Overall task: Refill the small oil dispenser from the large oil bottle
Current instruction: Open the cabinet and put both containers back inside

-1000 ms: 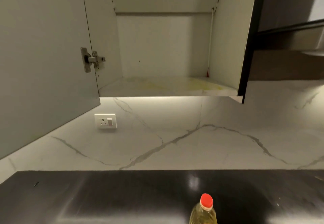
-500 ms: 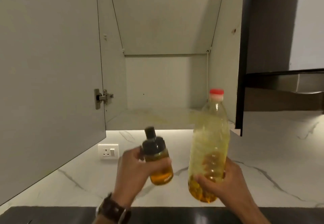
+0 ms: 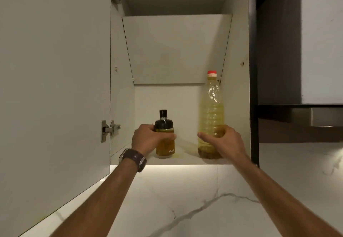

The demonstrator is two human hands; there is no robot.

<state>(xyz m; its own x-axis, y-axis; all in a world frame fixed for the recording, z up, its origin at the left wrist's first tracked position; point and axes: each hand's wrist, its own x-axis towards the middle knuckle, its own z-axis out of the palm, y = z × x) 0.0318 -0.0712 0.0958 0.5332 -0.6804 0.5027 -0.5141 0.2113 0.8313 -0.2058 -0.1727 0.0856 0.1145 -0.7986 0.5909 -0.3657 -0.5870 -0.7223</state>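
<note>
Left hand (image 3: 148, 139) is wrapped around the small oil dispenser (image 3: 165, 140), right hand (image 3: 223, 142) is gripping the big oil bottle (image 3: 211, 114) low down. Both stand upright on the bottom shelf (image 3: 185, 159) of the open cabinet, a bit apart

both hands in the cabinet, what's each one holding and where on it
The left hand grips the small oil dispenser around its glass body, below the black top. The right hand grips the large oil bottle around its lower body.

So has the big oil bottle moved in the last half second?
Yes. The big oil bottle has gone up and back onto the cabinet shelf, where before it was held out in front of the shelf's edge.
</note>
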